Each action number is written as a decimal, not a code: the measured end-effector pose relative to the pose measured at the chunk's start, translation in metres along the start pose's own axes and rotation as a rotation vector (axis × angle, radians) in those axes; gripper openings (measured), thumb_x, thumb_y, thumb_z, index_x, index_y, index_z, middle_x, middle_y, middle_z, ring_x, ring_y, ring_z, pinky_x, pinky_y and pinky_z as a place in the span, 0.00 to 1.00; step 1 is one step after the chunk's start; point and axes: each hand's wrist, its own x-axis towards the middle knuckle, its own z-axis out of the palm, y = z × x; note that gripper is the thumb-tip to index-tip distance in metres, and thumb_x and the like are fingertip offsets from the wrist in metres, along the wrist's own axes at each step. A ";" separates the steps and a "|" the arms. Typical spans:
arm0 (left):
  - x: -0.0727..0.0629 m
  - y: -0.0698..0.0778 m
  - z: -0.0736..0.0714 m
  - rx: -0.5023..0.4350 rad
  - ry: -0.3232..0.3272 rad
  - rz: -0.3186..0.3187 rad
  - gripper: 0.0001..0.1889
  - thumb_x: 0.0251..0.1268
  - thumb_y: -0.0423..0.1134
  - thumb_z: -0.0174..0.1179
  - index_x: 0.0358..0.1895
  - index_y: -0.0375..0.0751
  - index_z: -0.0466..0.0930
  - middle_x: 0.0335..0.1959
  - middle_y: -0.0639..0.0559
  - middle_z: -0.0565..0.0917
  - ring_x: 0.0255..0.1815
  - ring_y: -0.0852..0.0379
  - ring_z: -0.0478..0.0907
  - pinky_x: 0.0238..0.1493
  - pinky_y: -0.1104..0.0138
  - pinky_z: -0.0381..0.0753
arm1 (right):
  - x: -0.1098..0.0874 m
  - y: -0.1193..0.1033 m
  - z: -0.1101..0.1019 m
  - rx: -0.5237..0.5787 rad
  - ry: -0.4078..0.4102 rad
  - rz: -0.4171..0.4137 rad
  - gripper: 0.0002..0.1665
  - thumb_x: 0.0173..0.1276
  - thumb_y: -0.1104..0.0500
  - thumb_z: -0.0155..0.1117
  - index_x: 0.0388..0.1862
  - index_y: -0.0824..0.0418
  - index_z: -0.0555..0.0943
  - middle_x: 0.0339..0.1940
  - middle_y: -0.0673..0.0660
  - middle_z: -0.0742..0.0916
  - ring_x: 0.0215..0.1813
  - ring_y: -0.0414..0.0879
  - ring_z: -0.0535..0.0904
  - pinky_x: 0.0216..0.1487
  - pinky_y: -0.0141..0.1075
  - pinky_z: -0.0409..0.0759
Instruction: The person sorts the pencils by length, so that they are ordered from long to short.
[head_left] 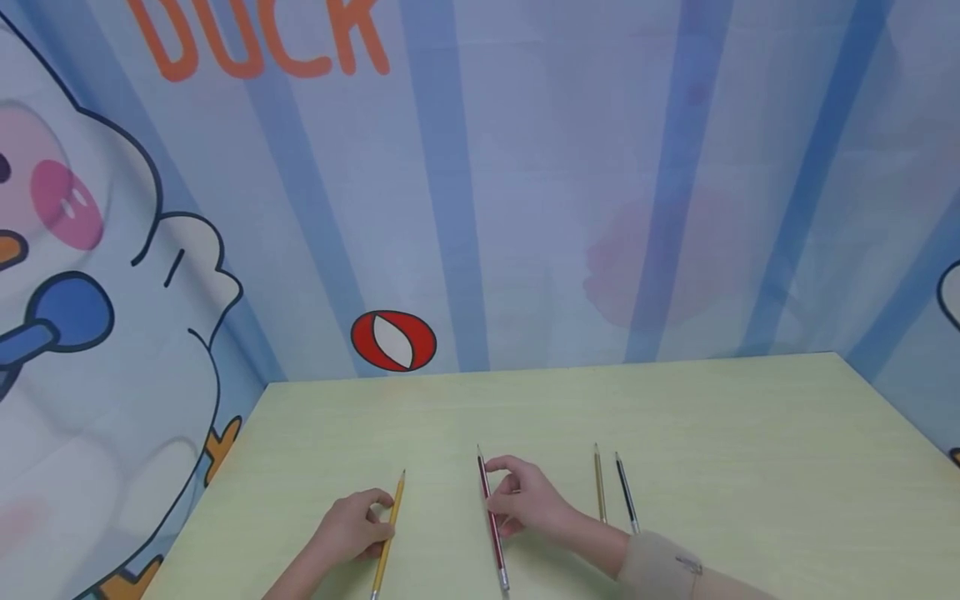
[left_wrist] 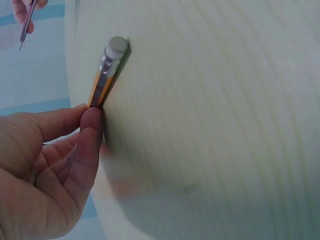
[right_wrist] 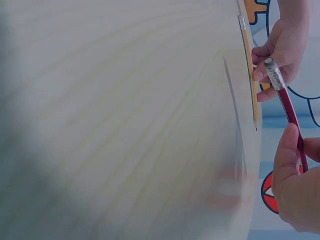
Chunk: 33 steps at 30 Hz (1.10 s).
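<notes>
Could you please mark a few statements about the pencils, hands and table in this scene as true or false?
1. The left hand pinches a yellow pencil. True.
2. The right hand holds a green pencil. False: it holds a dark red pencil.
3. In the head view, a gold pencil and a black pencil lie on the table, to the right of the dark red pencil. True.
4. The two held pencils cross each other. False: they are apart, one in each hand.
5. The table is dark blue. False: it is pale yellow.
6. The yellow pencil has an eraser at one end. True.
</notes>
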 end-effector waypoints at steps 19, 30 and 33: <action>-0.001 0.000 -0.001 0.011 0.012 0.004 0.17 0.50 0.33 0.60 0.46 0.36 0.74 0.19 0.52 0.77 0.15 0.62 0.74 0.19 0.69 0.72 | 0.031 -0.003 0.049 -0.063 0.104 0.011 0.26 0.53 0.71 0.59 0.53 0.65 0.69 0.19 0.54 0.78 0.15 0.40 0.73 0.17 0.32 0.75; 0.001 0.002 0.000 0.006 -0.003 -0.017 0.17 0.51 0.33 0.60 0.46 0.37 0.74 0.18 0.53 0.77 0.15 0.62 0.74 0.19 0.70 0.72 | 0.045 0.007 0.068 -0.205 0.115 0.068 0.26 0.51 0.71 0.59 0.52 0.61 0.72 0.13 0.52 0.76 0.09 0.39 0.68 0.11 0.28 0.69; 0.001 0.001 0.000 0.004 -0.005 -0.015 0.16 0.51 0.33 0.60 0.46 0.37 0.74 0.19 0.53 0.77 0.15 0.62 0.74 0.19 0.70 0.73 | 0.046 0.007 0.071 -0.270 0.104 0.072 0.25 0.51 0.71 0.59 0.51 0.61 0.73 0.11 0.51 0.75 0.09 0.39 0.67 0.11 0.27 0.67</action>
